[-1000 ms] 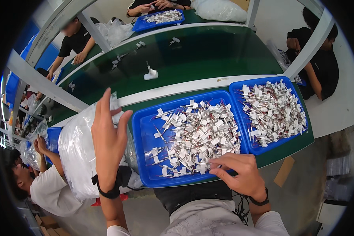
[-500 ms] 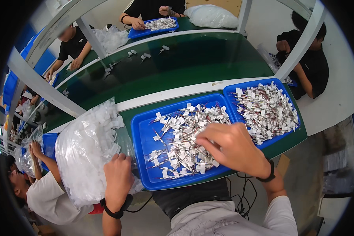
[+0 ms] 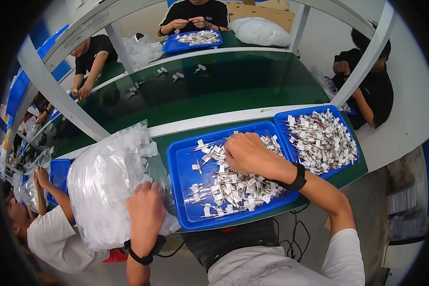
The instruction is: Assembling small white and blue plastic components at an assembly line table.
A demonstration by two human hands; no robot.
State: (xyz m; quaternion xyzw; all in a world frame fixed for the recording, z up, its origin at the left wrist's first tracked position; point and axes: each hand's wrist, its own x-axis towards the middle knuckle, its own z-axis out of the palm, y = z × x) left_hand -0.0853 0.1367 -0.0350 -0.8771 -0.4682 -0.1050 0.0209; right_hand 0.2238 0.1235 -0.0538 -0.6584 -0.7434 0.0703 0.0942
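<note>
My right hand is over the upper middle of a blue tray, its fingers curled down among small wired parts with white tags. Whatever its fingertips pinch is hidden behind the hand. My left hand is closed at the right side of a large clear plastic bag full of translucent white caps. Something whitish shows just beyond its fingertips, too small to name.
A second blue tray, heaped with tagged parts, adjoins the first at its right. Beyond a white rail runs a green conveyor belt carrying several capped pieces. Co-workers sit across and at both sides. Black cables hang below the table.
My right hand has moved left and away from me over the tray, fingers down among the parts. My left hand stays by the bag. The view has shifted slightly.
</note>
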